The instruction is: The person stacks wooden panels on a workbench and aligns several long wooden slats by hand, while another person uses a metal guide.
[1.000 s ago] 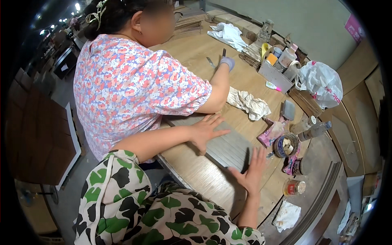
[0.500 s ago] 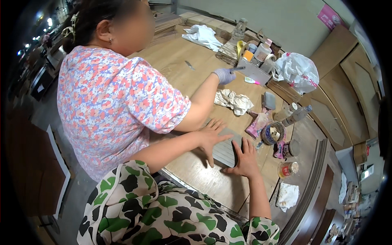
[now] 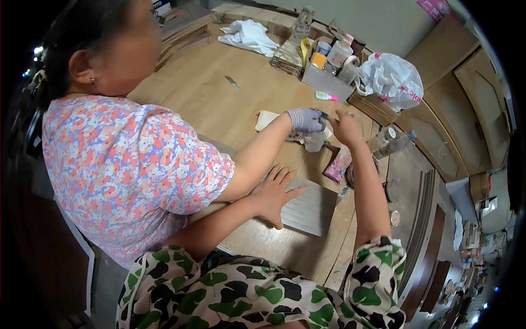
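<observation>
My left hand lies spread over the left part of a grey wooden panel with lengthwise grooves, flat on the table. Farther off, my right hand reaches out with its fingers curled, close against a co-worker's gloved hand. A short, thin dark tool shows between the two hands; what my fingers grip is mostly hidden. Below the glove lies a crumpled, stained white cloth. A pink packet lies beside my right forearm, which partly covers a round tub behind it.
A co-worker in a floral shirt leans in at my left. Toward the back stand a grey box of bottles, a white plastic bag and a white cloth. Bottles and a jar line the right side.
My right hand has left the panel and moved forward to the co-worker's gloved hand. That glove, holding a thin tool, has come nearer. My left hand stays on the panel.
</observation>
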A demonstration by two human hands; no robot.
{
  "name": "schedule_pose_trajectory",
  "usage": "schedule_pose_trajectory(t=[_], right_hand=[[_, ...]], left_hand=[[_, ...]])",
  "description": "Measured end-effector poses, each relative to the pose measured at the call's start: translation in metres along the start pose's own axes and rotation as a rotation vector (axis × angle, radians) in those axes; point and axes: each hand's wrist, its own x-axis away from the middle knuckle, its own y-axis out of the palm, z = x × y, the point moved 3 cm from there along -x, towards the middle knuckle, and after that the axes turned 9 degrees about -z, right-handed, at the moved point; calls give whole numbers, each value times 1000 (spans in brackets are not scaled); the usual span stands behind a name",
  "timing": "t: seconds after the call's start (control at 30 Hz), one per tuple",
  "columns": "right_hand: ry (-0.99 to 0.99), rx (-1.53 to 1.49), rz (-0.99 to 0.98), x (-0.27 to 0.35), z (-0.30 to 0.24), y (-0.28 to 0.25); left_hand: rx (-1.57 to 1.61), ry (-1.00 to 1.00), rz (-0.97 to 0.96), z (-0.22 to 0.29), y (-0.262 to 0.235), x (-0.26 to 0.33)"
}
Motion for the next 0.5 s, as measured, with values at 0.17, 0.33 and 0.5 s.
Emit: schedule_pose_trajectory(t=[0.17,0.33,0.5], right_hand=[[56,-413,-470,-17,31,16],[312,-1030,-432,65,67,2],[344,-1019,-309,216,96,20]], left_hand=[[47,33,7,3,0,-4],[53,-21,-47,2,2,-6],[-12,-64,-117,7,-8,-5]])
